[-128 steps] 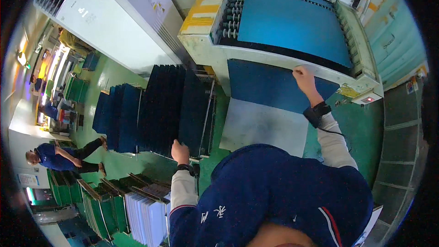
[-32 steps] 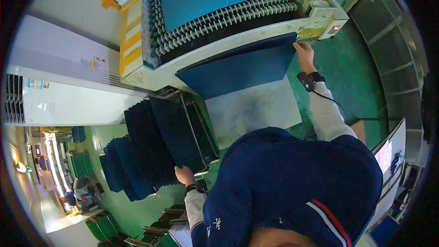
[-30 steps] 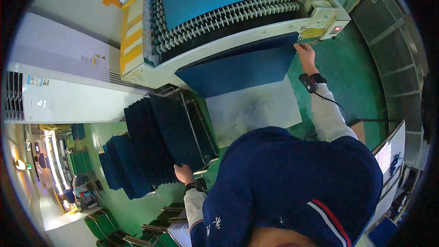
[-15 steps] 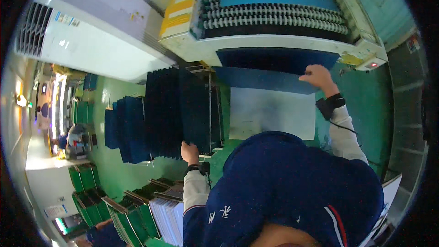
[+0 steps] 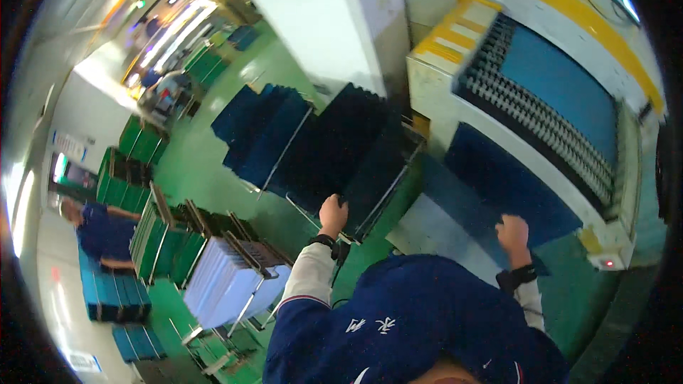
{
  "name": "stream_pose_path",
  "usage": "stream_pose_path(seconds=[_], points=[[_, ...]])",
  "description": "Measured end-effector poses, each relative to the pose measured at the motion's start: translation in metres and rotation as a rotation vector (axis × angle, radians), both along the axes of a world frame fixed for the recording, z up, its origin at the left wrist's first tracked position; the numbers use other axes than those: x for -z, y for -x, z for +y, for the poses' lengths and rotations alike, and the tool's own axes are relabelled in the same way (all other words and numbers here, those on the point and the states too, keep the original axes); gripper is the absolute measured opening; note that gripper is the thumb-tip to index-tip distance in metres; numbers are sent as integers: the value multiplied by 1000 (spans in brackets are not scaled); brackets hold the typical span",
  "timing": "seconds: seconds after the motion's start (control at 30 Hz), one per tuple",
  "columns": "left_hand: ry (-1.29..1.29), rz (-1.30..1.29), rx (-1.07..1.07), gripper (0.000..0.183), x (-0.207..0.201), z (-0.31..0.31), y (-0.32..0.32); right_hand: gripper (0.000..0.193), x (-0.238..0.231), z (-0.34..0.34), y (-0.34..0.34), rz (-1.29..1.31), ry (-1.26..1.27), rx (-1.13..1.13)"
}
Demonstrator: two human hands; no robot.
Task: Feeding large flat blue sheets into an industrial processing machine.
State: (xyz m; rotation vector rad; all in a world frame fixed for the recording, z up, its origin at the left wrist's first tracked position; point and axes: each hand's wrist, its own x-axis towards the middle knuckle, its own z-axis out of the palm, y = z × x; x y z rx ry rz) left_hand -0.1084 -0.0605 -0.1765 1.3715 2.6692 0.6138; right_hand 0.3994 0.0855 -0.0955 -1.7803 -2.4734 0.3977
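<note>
R hand (image 5: pixel 513 235) is at the upper edge of the front panel (image 5: pixel 466 203), twd its right end, fingers curled in; blur means I can't tell if it's pinching the edge or just against it. Edge contact prob. chosen to spare the face from marks. That panel stands w/ its lower edge by the pale board (image 5: pixel 434 231) & slopes back twd the machine; a darker panel (image 5: pixel 512 178) is behind it, closer to the machine's front wall. Board on the floor is prob. there to protect edges.

L hand (image 5: pixel 332 217) is also curled, at the near end of the dark panels (image 5: pixel 356 156) in the wire rack (image 5: pixel 393 188); can't tell if it's gripping a panel or only touching. Panels stand on edge side by side, presumably so faces don't rub. Up on the machine, a blue panel (image 5: pixel 562 85) lies flat beyond rows of ringed rollers (image 5: pixel 541 117), which prob. carry it w/ little contact.

Orientation: front panel's long axis runs upper L to lower R, approx. parallel to the machine's front, face twd the wearer. Racked panels run crosswise to it, near ends pointing at the wearer, i.e. lower L. Flat panel's face is up.
</note>
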Motion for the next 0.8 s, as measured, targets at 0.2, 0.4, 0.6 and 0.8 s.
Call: stream_pose_path(seconds=[0.2, 0.4, 0.6, 0.8], points=[[-260, -131, 161, 37, -51, 34, -46, 29, 30, -30, 5, 8, 56, -78], [-180, -711, 339, 82, -52, 81, -93, 34, 34, -32, 9, 165, 21, -175], [-247, -886, 479, 91, -44, 108, -127, 49, 22, -40, 32, 387, 29, -94], [-275, -749, 390, 78, -31, 113, -133, 47, 31, -41, 31, 389, 54, -78]])
